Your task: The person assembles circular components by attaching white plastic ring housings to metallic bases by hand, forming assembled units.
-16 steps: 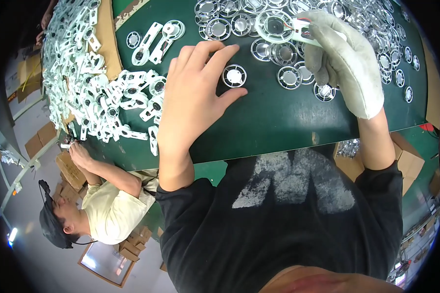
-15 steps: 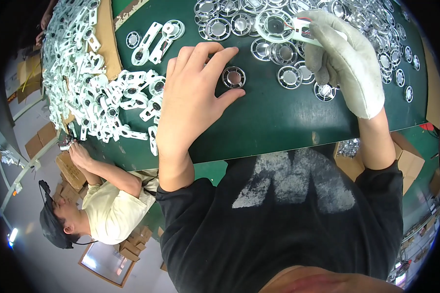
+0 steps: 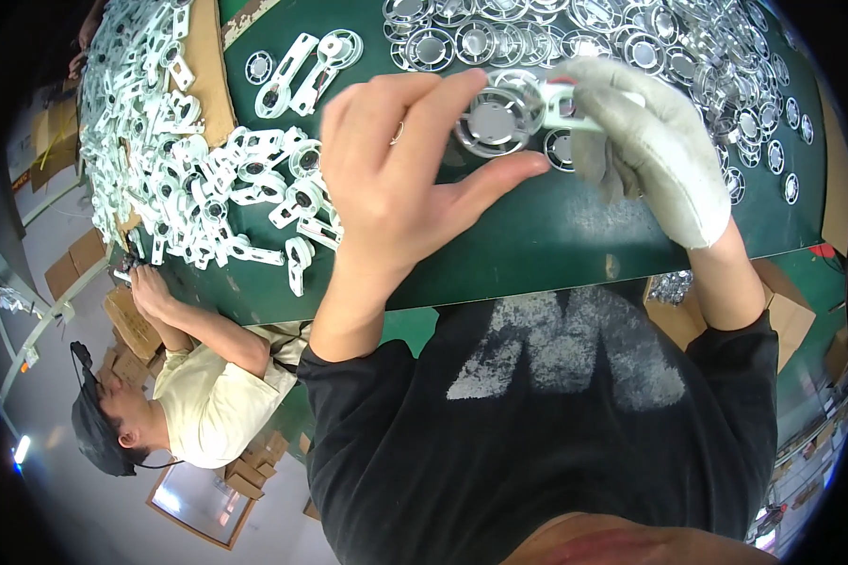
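Observation:
My bare left hand [image 3: 400, 174] curls its index finger and thumb around the edge of a silver round grille cover [image 3: 495, 124]. My right hand [image 3: 645, 141], in a grey-white glove, grips a pale mint plastic fan housing [image 3: 561, 105] by its handle. The housing's ring end sits against or just behind the cover; whether the two are joined I cannot tell. A bit of red wire shows near the glove's fingertips. Another silver cover [image 3: 558, 149] lies on the table between my hands, partly hidden by the glove.
Many silver covers [image 3: 644, 55] are heaped at the far right of the green table [image 3: 499, 254]. At left lies a large pile of mint housings [image 3: 174, 184] beside a cardboard strip [image 3: 209, 75]. Two housings [image 3: 287, 75] lie apart. A co-worker [image 3: 198, 395] handles small parts at the left edge.
My left hand has moved right and lifted the silver cover off the table. My right hand has brought the housing left and down, so the ring now meets the cover.

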`<state>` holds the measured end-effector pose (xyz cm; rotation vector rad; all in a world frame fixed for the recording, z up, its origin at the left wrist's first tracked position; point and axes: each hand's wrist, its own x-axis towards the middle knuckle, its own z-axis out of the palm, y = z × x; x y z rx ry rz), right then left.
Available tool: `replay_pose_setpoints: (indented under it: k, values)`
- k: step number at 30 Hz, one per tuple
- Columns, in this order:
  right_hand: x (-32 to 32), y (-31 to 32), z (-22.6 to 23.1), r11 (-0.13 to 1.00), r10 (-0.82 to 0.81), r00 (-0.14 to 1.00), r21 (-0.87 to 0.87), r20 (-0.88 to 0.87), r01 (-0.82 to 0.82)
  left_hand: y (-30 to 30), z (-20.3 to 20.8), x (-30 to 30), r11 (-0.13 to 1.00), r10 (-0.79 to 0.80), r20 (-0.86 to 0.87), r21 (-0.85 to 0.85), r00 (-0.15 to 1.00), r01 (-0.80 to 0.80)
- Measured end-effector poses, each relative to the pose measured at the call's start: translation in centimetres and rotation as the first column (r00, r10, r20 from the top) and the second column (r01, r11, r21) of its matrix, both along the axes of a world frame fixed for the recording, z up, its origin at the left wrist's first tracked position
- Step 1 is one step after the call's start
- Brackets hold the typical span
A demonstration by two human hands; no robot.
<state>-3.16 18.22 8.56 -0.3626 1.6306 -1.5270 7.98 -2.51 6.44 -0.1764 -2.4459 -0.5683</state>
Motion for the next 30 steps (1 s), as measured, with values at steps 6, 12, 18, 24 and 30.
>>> replay_pose_setpoints:
  k: [6, 12, 18, 24, 30]
  values:
    - [1.0, -0.3, -0.4, 0.999, 0.002, 0.997, -0.042, 0.083, 0.002, 0.3, -1.3, -0.4, 1.000, -0.005, -0.074, 0.009, 0.997, 0.006]
    - [0.1, 0.1, -0.3, 0.975, 0.201, 0.975, -0.116, 0.091, -0.190, 0.8, -0.8, 0.6, 0.996, -0.015, -0.057, 0.090, 0.998, 0.021]
    - [-0.7, 0.2, 0.6, 0.983, 0.134, 0.685, 0.008, -0.716, -0.184, 1.1, 0.7, 0.7, 0.993, -0.113, -0.178, -0.051, 0.978, 0.105]
    - [-1.0, 0.5, 1.7, 0.910, 0.413, 0.854, 0.107, -0.317, -0.401, 1.5, 0.1, 0.7, 0.996, -0.091, -0.089, 0.017, 0.992, 0.093]
    - [-1.2, -0.2, 2.7, 0.869, 0.473, 0.881, 0.177, -0.024, -0.462, 1.5, 0.1, 0.5, 0.969, -0.246, -0.134, 0.006, 0.960, 0.249]
